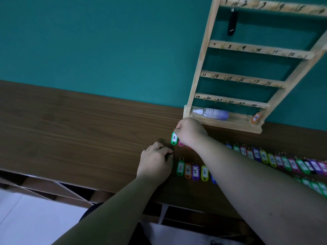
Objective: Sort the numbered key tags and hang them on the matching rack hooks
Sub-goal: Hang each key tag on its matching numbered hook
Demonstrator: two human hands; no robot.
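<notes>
Brown tabletop (70, 138) under a teal wall (106, 41). Nearest, tags 3 to 6 (192, 171) lie in a row; at their 10 o'clock the left hand (155, 161) curls, its hold unclear. Beyond, the right hand (191, 133) pinches the ring of tag 2 (174, 138), at 7 o'clock of the rack (247, 80).

One rack (200, 68) at one o'clock, with four numbered rails (256, 52) and two hung tags: one black tag (232, 23), one orange tag (255, 118). One bottle (212, 113). Two hands: left hand (155, 160), right hand (190, 132). One tag 2 (174, 138); table tags (263, 156) at four o'clock too blurred to count
</notes>
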